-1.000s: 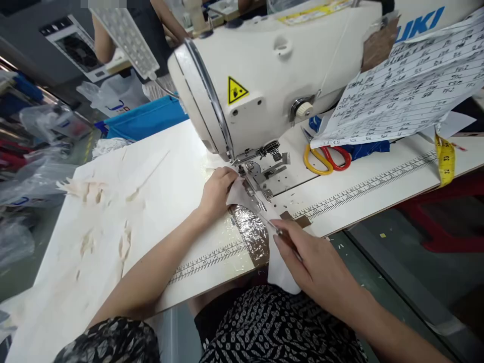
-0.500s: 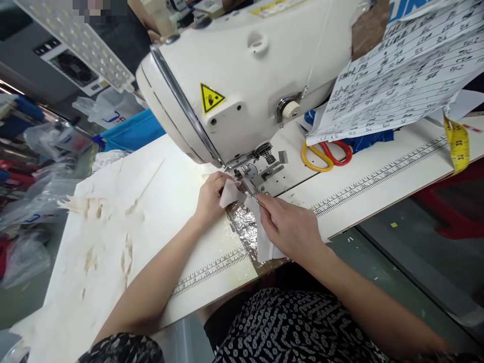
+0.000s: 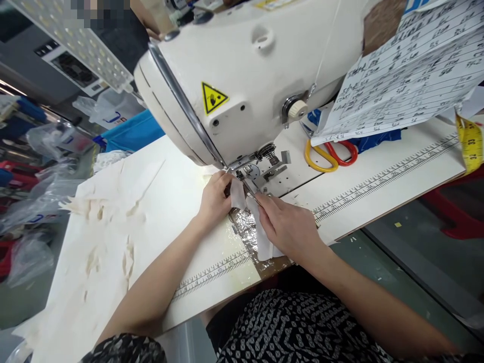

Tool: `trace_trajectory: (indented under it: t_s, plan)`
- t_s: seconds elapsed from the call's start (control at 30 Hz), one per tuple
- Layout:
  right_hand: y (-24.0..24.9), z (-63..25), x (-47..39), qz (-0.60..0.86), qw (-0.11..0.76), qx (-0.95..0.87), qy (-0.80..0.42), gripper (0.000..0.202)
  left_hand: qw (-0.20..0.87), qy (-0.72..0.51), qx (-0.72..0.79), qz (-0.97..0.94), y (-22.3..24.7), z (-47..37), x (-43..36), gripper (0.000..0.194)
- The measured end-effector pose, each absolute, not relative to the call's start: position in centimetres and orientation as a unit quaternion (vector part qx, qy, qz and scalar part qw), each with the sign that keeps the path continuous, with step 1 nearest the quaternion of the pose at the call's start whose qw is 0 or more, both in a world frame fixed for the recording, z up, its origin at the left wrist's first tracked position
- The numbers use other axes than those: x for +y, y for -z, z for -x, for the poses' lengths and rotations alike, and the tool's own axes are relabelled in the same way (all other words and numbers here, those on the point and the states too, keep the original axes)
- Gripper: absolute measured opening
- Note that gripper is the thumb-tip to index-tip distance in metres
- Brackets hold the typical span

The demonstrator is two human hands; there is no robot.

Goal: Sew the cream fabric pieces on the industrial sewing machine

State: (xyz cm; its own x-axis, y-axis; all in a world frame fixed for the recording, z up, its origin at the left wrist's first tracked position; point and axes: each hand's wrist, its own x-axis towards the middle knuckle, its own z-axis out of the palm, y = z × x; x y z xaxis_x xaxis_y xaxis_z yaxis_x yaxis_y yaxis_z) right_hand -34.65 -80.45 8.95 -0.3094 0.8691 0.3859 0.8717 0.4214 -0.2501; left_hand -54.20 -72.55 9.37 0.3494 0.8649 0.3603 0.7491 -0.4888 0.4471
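Observation:
Close beside the needle area of a white sewing machine (image 3: 238, 55), my left hand (image 3: 215, 199) is closed on a small white fabric piece (image 3: 238, 194). Its fingertips are partly hidden behind the presser foot (image 3: 239, 175). My right hand (image 3: 289, 224) comes in from the right, pinching slim metal tweezers (image 3: 251, 190) whose tips point at the presser foot. Under that hand, more white fabric (image 3: 264, 241) hangs toward the table's front edge. Beneath it lies a shiny, clear plastic-covered patch (image 3: 245, 228).
Scissors with yellow and red handles (image 3: 321, 157) lie right of the needle area. Handwritten sheets (image 3: 401, 80) lean over blue fabric (image 3: 378, 141). A yellow tape measure (image 3: 471, 146) hangs at the right. Printed rulers run along the table (image 3: 151, 227). Another person (image 3: 121, 38) is behind the machine.
The fabric piece at my left fingers has swung from a sideways fold to hanging more upright. My hands stay almost in place; the view has shifted slightly.

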Motion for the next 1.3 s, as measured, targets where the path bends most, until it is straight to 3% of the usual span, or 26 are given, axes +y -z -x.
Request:
trace_trajectory:
  t_s: [0.33, 0.6, 0.8, 0.9, 1.03, 1.3]
  plan:
    - [-9.0, 34.7, -80.7, 0.55, 0.241, -0.8, 0.006, 0.036, 0.082, -0.316, 0.476, -0.817, -9.1, 54.5, -72.6, 0.007]
    - [-9.3, 35.0, -80.5, 0.555, 0.221, -0.802, 0.011, 0.033, -0.113, -0.299, 0.357, -0.878, -9.3, 53.9, -72.9, 0.016]
    - [-10.9, 33.1, -84.0, 0.555, 0.265, -0.786, -0.062, 0.025, -0.039, -0.287, 0.342, -0.894, -9.9, 53.9, -74.2, 0.023]
    - [-11.3, 31.1, -86.8, 0.518, 0.298, -0.784, -0.169, 0.019, -0.032, -0.251, 0.351, -0.901, -10.2, 53.7, -75.0, 0.03]
    - [-11.1, 28.8, -89.4, 0.459, 0.341, -0.796, -0.197, 0.018, -0.042, -0.2, 0.404, -0.892, -10.1, 52.7, -75.9, 0.034]
    - [-9.5, 27.4, -90.3, 0.461, 0.29, -0.807, -0.227, 0.021, -0.077, -0.132, 0.469, -0.87, -9.7, 51.2, -78.2, 0.04]
